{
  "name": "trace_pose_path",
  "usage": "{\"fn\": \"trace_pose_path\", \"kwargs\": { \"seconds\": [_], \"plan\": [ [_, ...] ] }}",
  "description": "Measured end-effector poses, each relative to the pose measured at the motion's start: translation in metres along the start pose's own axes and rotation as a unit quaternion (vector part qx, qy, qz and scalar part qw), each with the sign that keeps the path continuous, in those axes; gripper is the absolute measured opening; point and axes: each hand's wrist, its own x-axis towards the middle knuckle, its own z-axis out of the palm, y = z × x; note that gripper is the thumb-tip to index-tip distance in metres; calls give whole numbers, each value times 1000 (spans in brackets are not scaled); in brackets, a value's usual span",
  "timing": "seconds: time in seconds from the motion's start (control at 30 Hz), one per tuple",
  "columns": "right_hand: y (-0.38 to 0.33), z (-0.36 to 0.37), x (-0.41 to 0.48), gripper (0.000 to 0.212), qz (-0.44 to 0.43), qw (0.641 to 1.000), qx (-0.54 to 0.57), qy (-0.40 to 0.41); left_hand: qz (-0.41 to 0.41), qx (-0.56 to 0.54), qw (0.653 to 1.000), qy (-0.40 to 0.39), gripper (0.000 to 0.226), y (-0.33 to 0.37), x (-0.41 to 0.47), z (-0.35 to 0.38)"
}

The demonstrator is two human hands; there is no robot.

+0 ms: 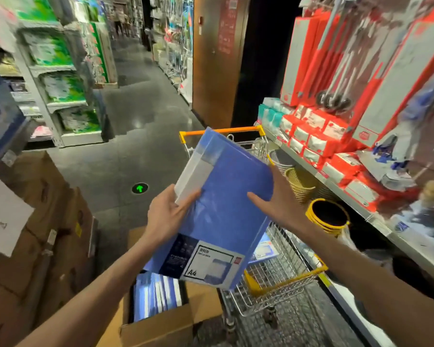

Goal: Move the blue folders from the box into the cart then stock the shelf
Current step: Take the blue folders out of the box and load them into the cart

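head view: gripping a pack of blue folders (226, 196) in both hands, raised in the air above the open cardboard box (161, 326) and just left of the wire cart (281, 271). clamping the pack's left edge with the left hand (166, 216), thumb lying along the front, fingers curling round behind. clamping the right edge with the right hand (278, 204), thumb pressing on the blue face, remaining fingers hidden behind the pack. tilting the pack so that its white a4 label (211, 264) is sitting at the lower end, nearest the camera, and the far end is pointing toward the cart's orange handle (221, 131). showing more folders (156, 294) standing on edge inside the box at the bottom of the picture. catching, on the right and just beside the cart, a shelf (336, 186) carrying red and white packets, with a woven basket (300, 181) and a yellow bucket (328, 216) sitting below its edge. catching, on the left, stacked brown cartons (48, 209), and a green arrow (140, 188) glowing on the dark floor.
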Motion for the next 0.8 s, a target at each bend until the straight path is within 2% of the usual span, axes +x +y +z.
{"fn": "trace_pose_path", "kwargs": {
  "seconds": [0.1,0.17,0.23,0.3,0.37,0.43,0.53,0.63,0.73,0.8],
  "plan": [
    [61,-12,-22,114,64,996,35,57,-23,-51,998,-20,48,31,-4,46],
    [97,-39,-39,121,137,978,118,105,-37,-86,995,-43,42,52,-10,89],
    [131,-60,-58,123,204,947,228,96,-61,-119,990,-53,40,70,-15,124],
    [169,-84,-78,101,220,922,314,63,-85,-126,986,-62,40,89,-20,166],
    [201,-104,-98,66,226,907,353,37,-109,-123,985,-60,40,110,-27,207],
    [227,-120,-112,48,265,888,374,33,-128,-119,983,-55,39,125,-32,245],
    [264,-136,-124,42,309,869,379,81,-190,-110,973,-73,52,130,-36,291],
    [282,-138,-129,34,310,868,368,122,-235,-127,953,-140,72,117,-33,312],
    [294,-132,-126,20,329,849,388,143,-208,-104,953,-194,49,111,-34,311],
    [303,-122,-120,14,342,844,388,145,-187,-82,955,-213,49,103,-33,305]
  ]
}}
